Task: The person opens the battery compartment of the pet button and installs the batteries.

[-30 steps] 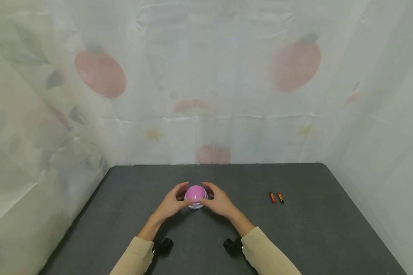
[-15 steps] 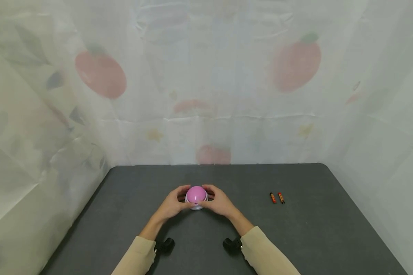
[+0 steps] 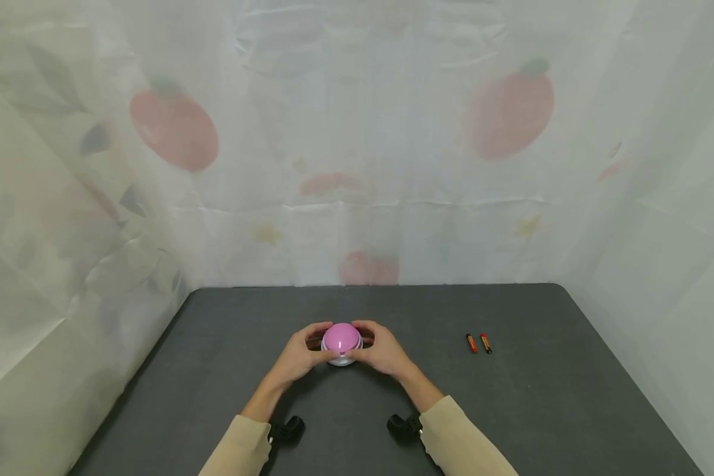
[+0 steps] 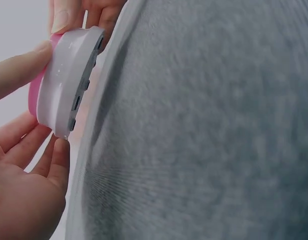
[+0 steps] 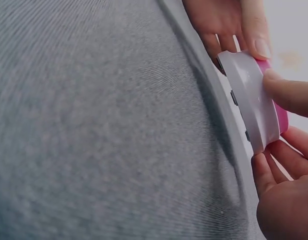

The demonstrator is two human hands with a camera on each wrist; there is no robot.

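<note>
On the dark grey felt surface [image 3: 512, 410], both hands have closed in: left hand [image 3: 299, 355] and right hand [image 3: 384, 352] grip the pink-domed white-based button [image 3: 341, 342], lifting it slightly at centre.

beige sleeves [image 3: 458, 439] (long) — black wrist cameras [image 3: 401, 425]

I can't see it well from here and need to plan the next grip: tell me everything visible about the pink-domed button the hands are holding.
The pink-domed button is a small round device: a glossy pink dome on a white, plastic-looking base with dark slots near its underside. The wrist views show it lifted and tilted off the dark grey table, near the table's middle. The left hand and right hand pinch its rim from opposite sides, fingertips on the white base and dome edge.
</note>
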